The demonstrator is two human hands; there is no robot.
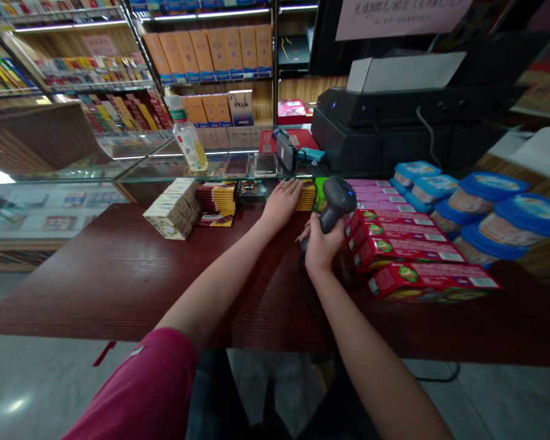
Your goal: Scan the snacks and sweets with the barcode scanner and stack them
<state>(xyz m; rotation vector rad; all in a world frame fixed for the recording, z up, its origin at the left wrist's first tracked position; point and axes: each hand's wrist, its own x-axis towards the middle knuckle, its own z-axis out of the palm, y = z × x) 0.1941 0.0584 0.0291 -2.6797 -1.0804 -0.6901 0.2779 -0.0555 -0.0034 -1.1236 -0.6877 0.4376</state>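
Observation:
My right hand [323, 244] is wrapped round the handle of a dark grey barcode scanner [340, 197], whose head points up and away from me. My left hand [283, 200] reaches to the back of the dark red-brown table, its fingers stretched out against a stack of yellow packets [307, 197]. Its fingertips touch or nearly touch the stack; the exact contact is hard to see. To its left are a stack of yellow-and-brown packets [217, 198] and a block of pale small boxes [174, 209]. Just right of the scanner lie several red boxes [406, 252].
Pink boxes [378, 194] and blue-lidded tubs [488, 214] stand at the right. A glass counter behind the table [96, 275] carries a drink bottle [189, 137], phones [266, 164] and a black register machine [394, 134]. The scanner's cable hangs beside my right wrist.

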